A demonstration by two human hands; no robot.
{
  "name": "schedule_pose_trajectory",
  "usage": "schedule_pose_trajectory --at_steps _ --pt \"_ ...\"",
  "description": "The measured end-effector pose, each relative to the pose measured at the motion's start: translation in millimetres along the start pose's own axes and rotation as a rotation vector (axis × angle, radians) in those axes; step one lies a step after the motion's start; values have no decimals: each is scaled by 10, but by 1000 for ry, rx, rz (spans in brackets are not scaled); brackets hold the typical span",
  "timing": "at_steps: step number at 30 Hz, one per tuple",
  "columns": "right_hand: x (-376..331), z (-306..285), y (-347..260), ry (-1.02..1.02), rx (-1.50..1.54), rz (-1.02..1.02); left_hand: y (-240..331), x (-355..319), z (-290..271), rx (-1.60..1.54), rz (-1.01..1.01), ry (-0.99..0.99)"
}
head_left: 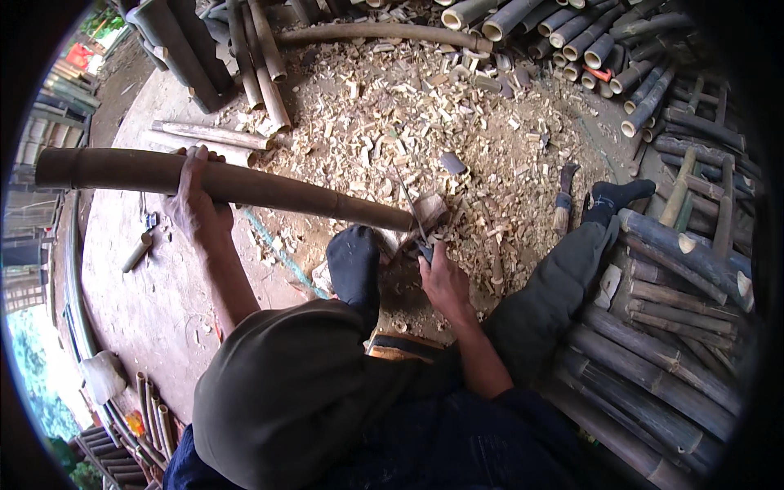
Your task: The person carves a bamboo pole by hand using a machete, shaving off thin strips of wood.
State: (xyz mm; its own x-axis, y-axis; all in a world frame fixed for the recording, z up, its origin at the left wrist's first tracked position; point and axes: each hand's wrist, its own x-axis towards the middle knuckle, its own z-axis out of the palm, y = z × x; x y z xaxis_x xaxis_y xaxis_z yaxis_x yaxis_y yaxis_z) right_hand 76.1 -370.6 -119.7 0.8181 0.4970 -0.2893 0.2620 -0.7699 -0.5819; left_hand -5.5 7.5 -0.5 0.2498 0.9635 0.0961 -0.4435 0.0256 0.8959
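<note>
- Outdoors on a bare concrete floor (155, 302) we are sitting, with stacked bamboo poles (653, 359) lying close on our right and more cut lengths piled at the far edge.
- Covering the floor ahead of us is a wide litter of bamboo chips (425, 106), which is hiding where solid footing ends.
- We are steadying a long brown bamboo pole (229, 181) that is running from far left toward the middle, its near end resting by a chopping block (429, 211) just beyond our dark-socked foot (353, 263).
- We judge the main risk to be the blade (411, 214): it is working right beside that foot, so a glancing stroke could be heading into the toes.
- We also judge that the pole could be rolling or kicking, since only one hand is gripping it, well away from the cut end.
- Our left hand (194, 206) is reaching out with the arm nearly straight, fingers wrapped over the top of the pole and curling round its far side.
- Our right hand (445, 282) is sitting low and near, elbow bent, fingers closed in a fist round the tool's handle; the thumb we cannot make out.
- A second tool with a wooden handle (562, 204) is lying among the chips to the right, beside our other leg.
</note>
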Motion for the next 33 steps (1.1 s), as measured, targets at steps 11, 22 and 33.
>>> schedule_pose_trajectory --at_steps 11,22,33 --pt "70 63 -25 -11 -119 -21 214 -125 -25 68 2 -268" --pt "60 -11 -150 -105 -192 91 43 -31 -44 94 57 106" --pt "0 63 14 -65 -214 63 -90 170 -202 44 -49 27"
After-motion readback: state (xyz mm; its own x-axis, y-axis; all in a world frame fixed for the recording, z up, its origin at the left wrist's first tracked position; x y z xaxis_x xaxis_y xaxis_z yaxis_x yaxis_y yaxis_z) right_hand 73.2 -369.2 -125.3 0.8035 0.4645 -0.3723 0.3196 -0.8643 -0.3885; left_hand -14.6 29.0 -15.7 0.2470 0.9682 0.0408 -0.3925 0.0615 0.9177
